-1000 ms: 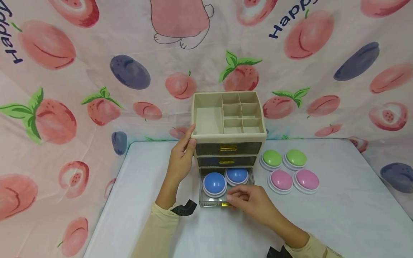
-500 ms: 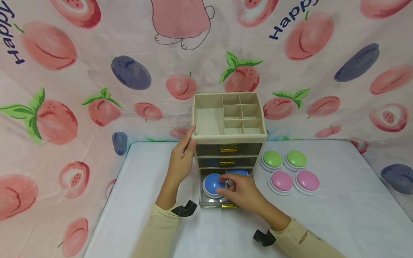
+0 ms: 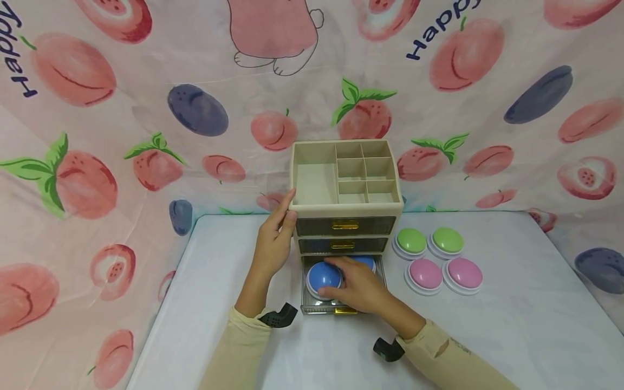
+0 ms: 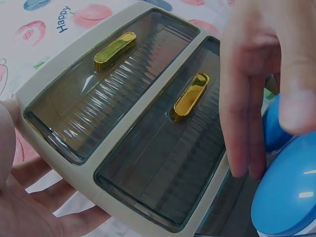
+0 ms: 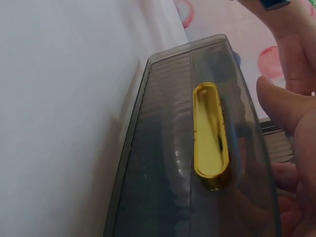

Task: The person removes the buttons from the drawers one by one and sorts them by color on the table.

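Observation:
A cream desktop organizer has its bottom drawer pulled out, holding two blue domed push buttons on white bases. My right hand is over this drawer, its thumb and fingers around the front blue button. It partly covers the rear blue button. In the left wrist view, its fingers point down beside the blue dome. My left hand rests against the organizer's left side with fingers extended. From the right wrist, the drawer's gold handle is seen close up.
Right of the organizer, two green buttons stand behind two pink buttons on the white table. The upper drawers are closed. A fruit-print cloth hangs behind.
My right hand has moved from the drawer's front edge left and inward, and its thumb and fingers have come around the front blue button. My left hand stays in place.

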Available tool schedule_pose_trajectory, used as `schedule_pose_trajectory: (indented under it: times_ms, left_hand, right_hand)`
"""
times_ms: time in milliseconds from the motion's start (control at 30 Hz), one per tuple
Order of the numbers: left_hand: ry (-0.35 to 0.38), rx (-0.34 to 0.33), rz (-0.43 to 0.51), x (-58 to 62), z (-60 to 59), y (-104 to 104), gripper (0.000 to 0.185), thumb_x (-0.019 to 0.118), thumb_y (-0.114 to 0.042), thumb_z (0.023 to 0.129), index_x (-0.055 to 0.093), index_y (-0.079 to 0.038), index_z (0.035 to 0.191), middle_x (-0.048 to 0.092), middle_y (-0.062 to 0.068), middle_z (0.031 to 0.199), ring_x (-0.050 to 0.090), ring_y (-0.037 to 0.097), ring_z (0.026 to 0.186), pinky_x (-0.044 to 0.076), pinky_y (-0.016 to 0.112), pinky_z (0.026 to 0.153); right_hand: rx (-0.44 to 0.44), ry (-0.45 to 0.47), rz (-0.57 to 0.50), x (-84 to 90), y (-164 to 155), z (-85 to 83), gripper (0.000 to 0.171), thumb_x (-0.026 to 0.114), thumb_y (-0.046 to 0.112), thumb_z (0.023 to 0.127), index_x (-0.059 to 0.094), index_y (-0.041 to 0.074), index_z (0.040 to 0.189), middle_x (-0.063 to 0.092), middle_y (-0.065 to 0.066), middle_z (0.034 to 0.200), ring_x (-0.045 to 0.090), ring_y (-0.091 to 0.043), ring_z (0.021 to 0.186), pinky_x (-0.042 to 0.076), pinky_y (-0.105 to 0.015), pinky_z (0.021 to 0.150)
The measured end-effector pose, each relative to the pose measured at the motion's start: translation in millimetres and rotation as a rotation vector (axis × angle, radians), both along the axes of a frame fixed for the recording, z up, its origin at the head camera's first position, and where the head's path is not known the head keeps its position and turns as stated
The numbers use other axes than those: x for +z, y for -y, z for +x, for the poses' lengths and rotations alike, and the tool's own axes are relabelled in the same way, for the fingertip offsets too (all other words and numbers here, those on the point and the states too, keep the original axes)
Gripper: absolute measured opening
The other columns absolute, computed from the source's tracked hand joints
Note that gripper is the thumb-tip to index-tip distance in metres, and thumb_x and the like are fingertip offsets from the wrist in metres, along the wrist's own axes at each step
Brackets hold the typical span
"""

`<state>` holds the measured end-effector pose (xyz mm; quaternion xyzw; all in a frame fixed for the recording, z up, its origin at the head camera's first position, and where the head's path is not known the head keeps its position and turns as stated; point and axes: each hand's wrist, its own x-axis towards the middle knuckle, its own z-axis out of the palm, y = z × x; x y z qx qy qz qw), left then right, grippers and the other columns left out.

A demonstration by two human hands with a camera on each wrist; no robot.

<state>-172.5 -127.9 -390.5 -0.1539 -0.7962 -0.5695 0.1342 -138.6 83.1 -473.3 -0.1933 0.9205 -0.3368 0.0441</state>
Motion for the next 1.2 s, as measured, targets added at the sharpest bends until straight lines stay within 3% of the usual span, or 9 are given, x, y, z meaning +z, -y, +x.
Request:
schedule_pose_trajectory:
  times_ms: [100,167,433,667,867,1200]
  left_hand:
    - [-0.003,0.000,-0.001,0.2,-0.1,-0.3,0.048,0.046,-0.013,0.110,0.043,-0.017,0.157,0.045,0.012,0.158,0.049,0.027,0.139,0.041,0.051,0.116]
    - [-0.004,-0.002,0.002,0.3,-0.2,-0.4,0.048,0.046,-0.013,0.109,0.043,-0.016,0.157,0.045,0.012,0.158,0.047,0.027,0.142,0.040,0.050,0.116]
    - [0.002,0.001,0.005,0.1,-0.6,0.1,0.048,0.047,-0.013,0.109,0.043,-0.017,0.157,0.044,0.011,0.159,0.043,0.026,0.146,0.038,0.049,0.118]
    - [-0.005,-0.004,0.008,0.6,-0.6,-0.4,0.048,0.047,-0.012,0.109,0.043,-0.016,0.157,0.043,0.012,0.159,0.043,0.027,0.147,0.038,0.050,0.118]
    - [-0.002,-0.002,0.011,1.2,-0.4,-0.3,0.048,0.047,-0.012,0.109,0.043,-0.016,0.157,0.043,0.012,0.159,0.043,0.028,0.146,0.039,0.051,0.117]
    - [0.005,-0.002,0.014,1.5,-0.1,-0.9,0.048,0.047,-0.013,0.109,0.043,-0.016,0.157,0.043,0.012,0.160,0.043,0.029,0.146,0.039,0.051,0.116]
  right_hand:
    - [0.001,0.019,0.016,-1.5,2.2,-1.6,0.077,0.082,0.053,0.082,0.059,0.012,0.143,0.061,-0.012,0.142,0.063,-0.032,0.123,0.054,-0.051,0.099]
    - [0.003,0.041,0.032,-2.9,3.7,-3.0,0.079,0.082,0.054,0.082,0.057,0.012,0.145,0.059,-0.013,0.145,0.058,-0.035,0.131,0.052,-0.055,0.102]
    - [0.024,0.116,0.112,-12.4,10.5,-12.4,0.090,0.082,0.056,0.081,0.047,0.011,0.151,0.054,-0.015,0.148,0.056,-0.038,0.131,0.049,-0.061,0.102]
    - [0.013,0.115,0.117,-13.6,15.2,-15.0,0.091,0.087,0.055,0.076,0.050,0.012,0.147,0.056,-0.019,0.142,0.061,-0.038,0.122,0.052,-0.060,0.098]
    - [-0.011,0.131,0.116,-13.0,17.6,-15.1,0.093,0.089,0.056,0.072,0.051,0.015,0.147,0.055,-0.018,0.143,0.060,-0.038,0.123,0.050,-0.061,0.100]
    - [-0.012,0.081,0.127,-15.4,18.3,-16.3,0.090,0.093,0.052,0.068,0.057,0.016,0.142,0.060,-0.014,0.140,0.061,-0.035,0.123,0.051,-0.059,0.099]
